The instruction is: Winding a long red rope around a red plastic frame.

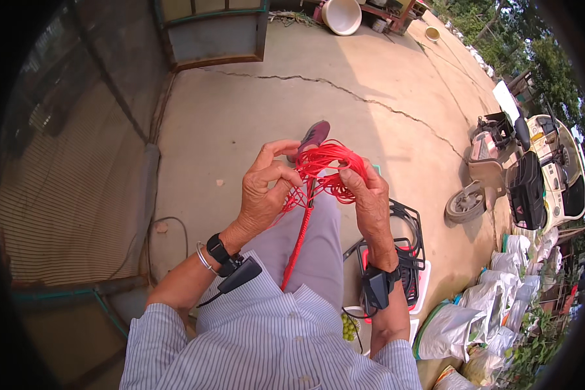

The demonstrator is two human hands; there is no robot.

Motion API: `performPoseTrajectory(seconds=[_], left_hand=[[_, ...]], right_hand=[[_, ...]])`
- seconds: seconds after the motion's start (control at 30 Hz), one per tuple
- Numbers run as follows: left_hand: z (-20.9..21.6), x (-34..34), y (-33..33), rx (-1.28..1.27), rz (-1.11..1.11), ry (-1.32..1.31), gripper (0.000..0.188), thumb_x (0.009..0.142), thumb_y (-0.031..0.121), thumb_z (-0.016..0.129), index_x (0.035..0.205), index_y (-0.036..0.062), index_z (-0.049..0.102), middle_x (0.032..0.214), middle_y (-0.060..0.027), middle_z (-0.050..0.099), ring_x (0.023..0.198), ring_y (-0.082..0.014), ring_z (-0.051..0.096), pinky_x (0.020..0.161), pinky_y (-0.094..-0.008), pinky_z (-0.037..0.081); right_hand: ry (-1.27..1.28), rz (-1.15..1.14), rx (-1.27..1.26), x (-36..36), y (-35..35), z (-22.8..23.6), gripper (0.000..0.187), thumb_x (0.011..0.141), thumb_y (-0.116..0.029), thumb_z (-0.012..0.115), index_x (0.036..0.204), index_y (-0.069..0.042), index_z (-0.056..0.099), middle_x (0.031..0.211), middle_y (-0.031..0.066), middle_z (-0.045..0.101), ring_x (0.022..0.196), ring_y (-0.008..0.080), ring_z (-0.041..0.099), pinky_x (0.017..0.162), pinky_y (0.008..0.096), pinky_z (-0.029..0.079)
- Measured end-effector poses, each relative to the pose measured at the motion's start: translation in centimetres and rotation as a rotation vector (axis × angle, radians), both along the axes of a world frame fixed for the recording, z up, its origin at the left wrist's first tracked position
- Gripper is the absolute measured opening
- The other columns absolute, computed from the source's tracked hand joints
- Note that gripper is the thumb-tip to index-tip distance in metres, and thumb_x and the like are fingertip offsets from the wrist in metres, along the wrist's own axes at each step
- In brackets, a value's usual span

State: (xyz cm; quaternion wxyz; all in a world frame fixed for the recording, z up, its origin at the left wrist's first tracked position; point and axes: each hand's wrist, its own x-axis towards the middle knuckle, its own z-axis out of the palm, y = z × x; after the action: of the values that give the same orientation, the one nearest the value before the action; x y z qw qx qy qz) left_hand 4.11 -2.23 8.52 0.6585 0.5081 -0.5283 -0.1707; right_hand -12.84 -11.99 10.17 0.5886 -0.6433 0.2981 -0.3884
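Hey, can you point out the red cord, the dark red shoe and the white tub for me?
Red cord (331, 155): head view, on its looped strands.
Dark red shoe (315, 134): head view, on its upper.
White tub (342, 17): head view, on its inside surface.

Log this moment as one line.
left hand: at left edge of red cord bundle | right hand: holding bundle's right side | wound red length: below bundle

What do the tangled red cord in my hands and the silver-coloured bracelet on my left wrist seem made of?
Thin, tangled red cord: probably plastic or synthetic, since the strands look smooth, bright and glossy; exact kind unclear. Round silver-coloured bracelet: likely polished metal, given its pale shine and thin, rigid-looking hoop.
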Motion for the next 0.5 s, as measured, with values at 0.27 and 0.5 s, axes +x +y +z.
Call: performPoseTrajectory(seconds=[0.27, 0.5], left_hand=[[-4.7, 1.9, 1.9, 0.309, -0.156, 0.388, 0.010, 0.078, -0.003, 0.058, 0.077, 0.0032, 0.066, 0.114, -0.0096, 0.059, 0.106, -0.0202, 0.054, 0.090, -0.0329, 0.045], [-2.8, 0.1, 2.2, 0.275, -0.422, 0.474, 0.017, 0.076, -0.004, 0.056, 0.089, 0.0005, 0.067, 0.108, -0.0093, 0.060, 0.097, -0.0164, 0.057, 0.084, -0.0292, 0.048]], right_hand=[[-0.860, -0.167, 0.220, -15.2, -7.3, 2.2, 0.015, 0.091, -0.017, 0.058, 0.102, -0.007, 0.060, 0.089, 0.0008, 0.064, 0.095, 0.0146, 0.060, 0.088, 0.0373, 0.048], [-0.973, -0.367, 0.162, -26.6, -6.3, 3.7, 0.024, 0.088, -0.019, 0.060, 0.109, -0.005, 0.061, 0.098, 0.0048, 0.068, 0.094, 0.0223, 0.064, 0.088, 0.0483, 0.050]])
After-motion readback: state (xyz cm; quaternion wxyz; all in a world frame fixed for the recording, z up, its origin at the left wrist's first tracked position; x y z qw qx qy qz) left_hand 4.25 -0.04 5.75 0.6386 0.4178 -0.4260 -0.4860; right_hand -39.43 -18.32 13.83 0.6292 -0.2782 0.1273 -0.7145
